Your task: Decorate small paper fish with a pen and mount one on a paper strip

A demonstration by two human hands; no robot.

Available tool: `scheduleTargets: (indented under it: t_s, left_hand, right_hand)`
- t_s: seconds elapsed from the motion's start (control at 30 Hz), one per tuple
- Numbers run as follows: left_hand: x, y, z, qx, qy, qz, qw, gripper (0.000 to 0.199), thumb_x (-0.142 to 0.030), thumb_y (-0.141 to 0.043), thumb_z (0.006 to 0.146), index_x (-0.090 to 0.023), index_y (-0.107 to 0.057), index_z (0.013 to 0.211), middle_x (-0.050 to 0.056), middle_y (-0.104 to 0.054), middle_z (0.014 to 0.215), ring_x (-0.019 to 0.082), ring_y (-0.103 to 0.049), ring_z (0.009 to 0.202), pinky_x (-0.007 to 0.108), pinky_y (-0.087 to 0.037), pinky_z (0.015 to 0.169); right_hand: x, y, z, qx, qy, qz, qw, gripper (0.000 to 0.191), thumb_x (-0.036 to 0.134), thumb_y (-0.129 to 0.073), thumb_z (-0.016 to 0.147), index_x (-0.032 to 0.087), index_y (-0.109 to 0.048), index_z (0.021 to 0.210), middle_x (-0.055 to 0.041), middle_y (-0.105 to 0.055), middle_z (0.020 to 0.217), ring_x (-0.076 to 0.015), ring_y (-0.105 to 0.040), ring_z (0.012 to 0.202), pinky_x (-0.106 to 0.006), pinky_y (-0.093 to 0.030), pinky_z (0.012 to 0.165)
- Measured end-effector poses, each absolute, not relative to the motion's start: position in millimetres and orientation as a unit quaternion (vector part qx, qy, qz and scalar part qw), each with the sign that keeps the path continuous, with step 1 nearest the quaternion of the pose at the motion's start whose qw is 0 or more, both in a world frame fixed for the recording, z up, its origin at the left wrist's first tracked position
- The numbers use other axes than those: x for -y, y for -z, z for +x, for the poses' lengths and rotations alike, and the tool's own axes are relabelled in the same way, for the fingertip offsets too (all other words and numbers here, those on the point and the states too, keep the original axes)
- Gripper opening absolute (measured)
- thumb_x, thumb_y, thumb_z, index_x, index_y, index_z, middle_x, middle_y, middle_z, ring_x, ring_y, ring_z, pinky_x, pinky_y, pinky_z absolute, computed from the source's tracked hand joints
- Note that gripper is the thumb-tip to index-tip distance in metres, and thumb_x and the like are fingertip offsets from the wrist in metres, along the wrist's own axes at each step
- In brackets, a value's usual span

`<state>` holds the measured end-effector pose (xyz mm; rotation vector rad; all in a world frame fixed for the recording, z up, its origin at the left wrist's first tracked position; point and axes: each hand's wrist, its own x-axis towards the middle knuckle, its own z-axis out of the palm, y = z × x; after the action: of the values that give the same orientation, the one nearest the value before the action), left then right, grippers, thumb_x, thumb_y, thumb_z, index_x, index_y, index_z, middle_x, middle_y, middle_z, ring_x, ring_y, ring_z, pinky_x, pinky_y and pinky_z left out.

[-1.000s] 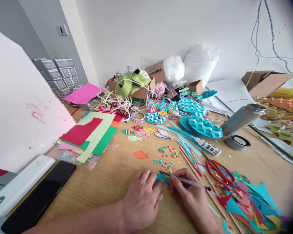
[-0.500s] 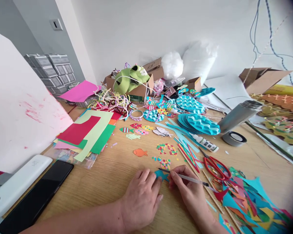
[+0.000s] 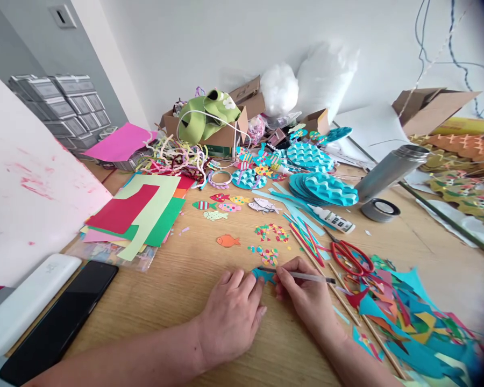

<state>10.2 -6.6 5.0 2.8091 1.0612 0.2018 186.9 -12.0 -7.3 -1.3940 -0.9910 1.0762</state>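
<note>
A small blue paper fish (image 3: 263, 274) lies on the wooden table in front of me. My left hand (image 3: 234, 310) holds it down from the left, the fingers bent and close together at its edge. From the right, my right hand (image 3: 304, 293) pinches a pen (image 3: 310, 277) with a clear barrel, its dark tip over the fish's upper edge. Part of the fish is hidden by my fingers. Just beyond are an orange paper fish (image 3: 228, 241) and small piles of coloured paper bits (image 3: 271, 233). Several decorated paper fish (image 3: 218, 206) lie further back.
Red-handled scissors (image 3: 350, 257), a glue bottle (image 3: 333, 219) and paper scraps (image 3: 411, 322) lie to the right, with wooden sticks (image 3: 381, 344). A metal flask (image 3: 393, 172) stands beyond. Coloured paper sheets (image 3: 169, 220) and a black phone (image 3: 60, 322) are at left.
The view has shifted, so the table things appear higher and slightly left. The pen slants a little less, its tip still at the fish's upper edge. Both hands keep their grip.
</note>
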Motion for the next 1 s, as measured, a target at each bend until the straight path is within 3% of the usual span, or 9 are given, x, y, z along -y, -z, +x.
scheduleTargets:
  t_s: [1.0]
  left_hand:
    - [7.6, -4.9, 10.1, -0.360, -0.063, 0.928, 0.072, 0.043, -0.037, -0.041, 0.098, -0.015, -0.050, 0.134, 0.010, -0.056, 0.117, 0.026, -0.047, 0.106, 0.042, -0.040, 0.091]
  right_hand:
    - [12.6, 10.9, 185.6, 0.423, -0.463, -0.590, 0.508, 0.042, 0.060, -0.071, 0.073, 0.023, -0.052, 0.068, 0.0030, -0.057, 0.048, -0.0138, -0.052, 0.040, -0.025, -0.043, 0.042]
